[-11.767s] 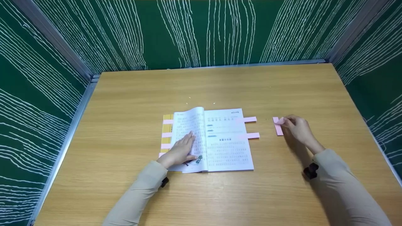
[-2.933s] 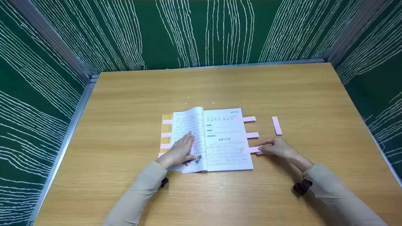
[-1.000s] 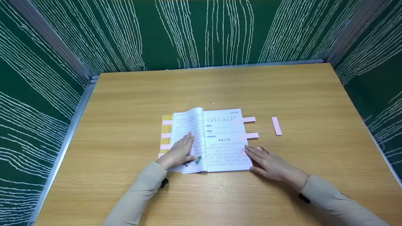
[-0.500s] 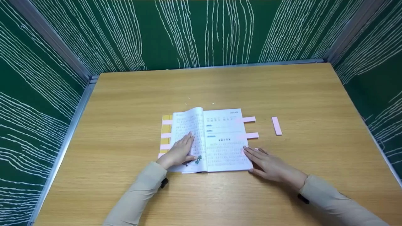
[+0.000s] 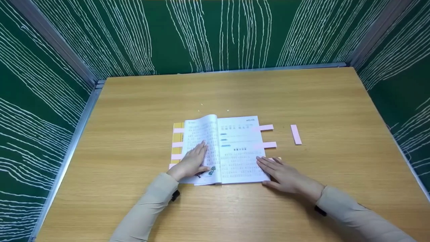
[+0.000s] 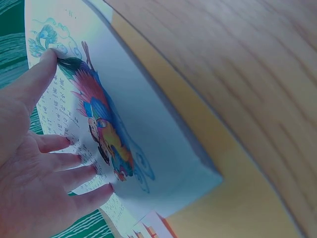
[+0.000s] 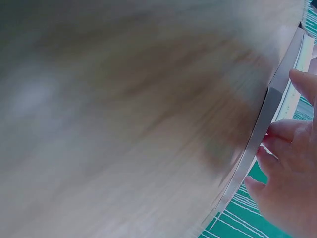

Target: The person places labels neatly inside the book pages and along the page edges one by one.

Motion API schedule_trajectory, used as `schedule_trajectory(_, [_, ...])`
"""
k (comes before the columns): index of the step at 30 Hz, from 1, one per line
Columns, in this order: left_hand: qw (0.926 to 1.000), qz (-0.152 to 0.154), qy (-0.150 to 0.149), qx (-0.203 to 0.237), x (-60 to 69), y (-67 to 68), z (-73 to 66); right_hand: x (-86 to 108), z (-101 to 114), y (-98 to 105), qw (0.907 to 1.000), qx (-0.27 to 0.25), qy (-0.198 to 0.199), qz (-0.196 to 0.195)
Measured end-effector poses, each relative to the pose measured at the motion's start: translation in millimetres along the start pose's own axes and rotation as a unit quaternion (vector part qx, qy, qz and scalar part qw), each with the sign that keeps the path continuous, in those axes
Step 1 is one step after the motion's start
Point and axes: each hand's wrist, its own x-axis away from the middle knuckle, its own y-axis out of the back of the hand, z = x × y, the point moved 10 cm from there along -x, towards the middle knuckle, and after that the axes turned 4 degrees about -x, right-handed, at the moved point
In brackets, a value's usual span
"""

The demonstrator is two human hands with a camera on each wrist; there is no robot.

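An open book lies on the table with printed pages. My left hand rests with spread fingers on its left page; the left wrist view shows a colourful picture beside that thumb. My right hand lies with extended fingers over the lower right edge of the right page. Beneath it is a pink sticky tab, mostly hidden, with just a bit showing past the fingers. Higher on the same edge, two pink tabs stick out. A pink sticky-note pad lies apart, to the book's right.
Several more pink tabs project from the book's left side over a yellow cover. Tiny pale specks dot the wooden table behind the book. Green panels with white wavy lines enclose the back and sides.
The right hand took a pink strip from the pad, held it at the page's edge, then flattened over it and slid slightly left. My left hand has stayed put.
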Motion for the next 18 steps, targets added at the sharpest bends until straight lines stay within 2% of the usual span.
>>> schedule_trajectory(7, [1.0000,-0.003,0.000,-0.002,-0.4,0.7,0.4,-4.0,3.0,0.5,0.9999,-0.004,0.009,-0.005])
schedule_trajectory(14, [1.0000,-0.001,0.005,0.005,-0.4,0.0,1.8,-3.6,0.9,-2.3,0.9999,-0.012,-0.001,0.002])
schedule_trajectory(18, [1.0000,-0.003,0.000,0.003,0.0,-0.5,1.4,-2.5,2.7,-1.3,0.9999,-0.012,0.010,-0.006])
